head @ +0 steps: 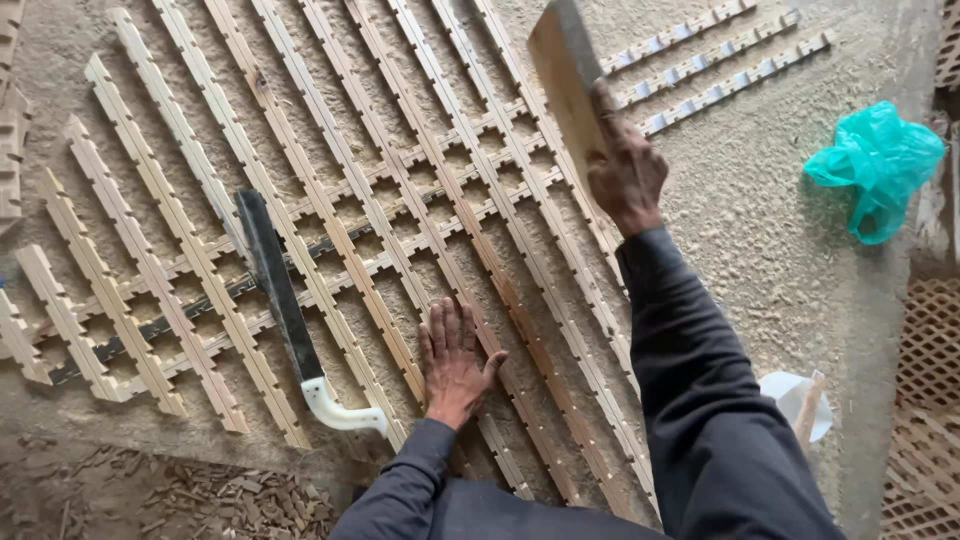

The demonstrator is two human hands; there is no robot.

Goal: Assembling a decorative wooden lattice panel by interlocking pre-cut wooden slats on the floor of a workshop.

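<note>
Pressing our left hand (pixel 455 362) flat and open on the lattice of notched wooden strips (pixel 400 210) on the floor, we grip a wooden block (pixel 563 80), raised at one o'clock, in our closed right hand (pixel 627 172). The strips look light, thin and breakable; the block looks stiff and is best held low.

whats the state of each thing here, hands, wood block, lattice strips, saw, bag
left hand: flat, palm down, pressing on the lattice
right hand: raised, gripping the wooden block
wooden block: held up off the lattice, tilted
notched strips: lying on the floor, partly interlocked into a lattice
handsaw: lying flat across the strips, untouched
green plastic bag: crumpled on the floor, apart from the lattice
</note>
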